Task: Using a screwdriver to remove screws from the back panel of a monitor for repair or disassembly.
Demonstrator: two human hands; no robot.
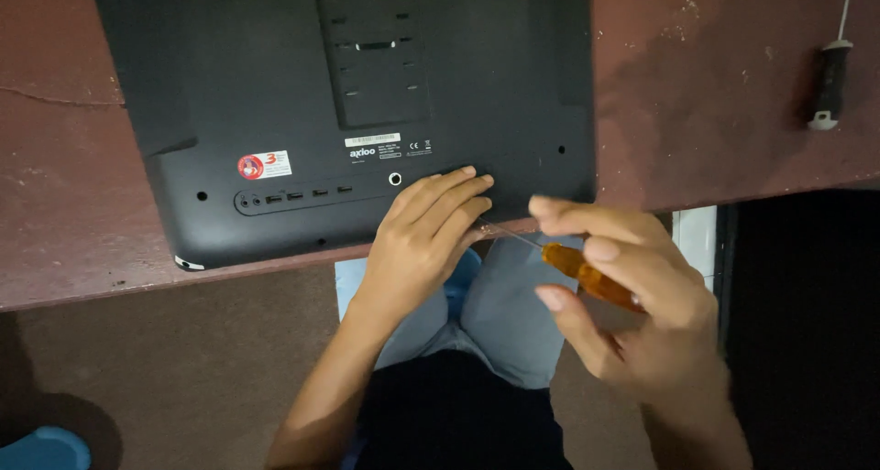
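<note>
Reddish-brown, scuffed worktop (pixel 697 94) fills the upper view, seen from above by a seated person. Their right hand (pixel 632 296) pinches the amber handle of a slim screwdriver (pixel 587 273) between thumb and fingers, the thin metal shaft angled up and left toward the lower edge of a black all-in-one computer (pixel 275 85) lying face down. The left hand (pixel 426 236) lies flat, fingers together, pressing on the computer's back panel just beside the tip, near a row of ports. The computer's near edge slightly overhangs the worktop. To do this well, the tip should probably sit square in its screw head, with the left hand steadying the casing. Well apart, at upper right, lies a second screwdriver (pixel 830 85) with a black handle.
</note>
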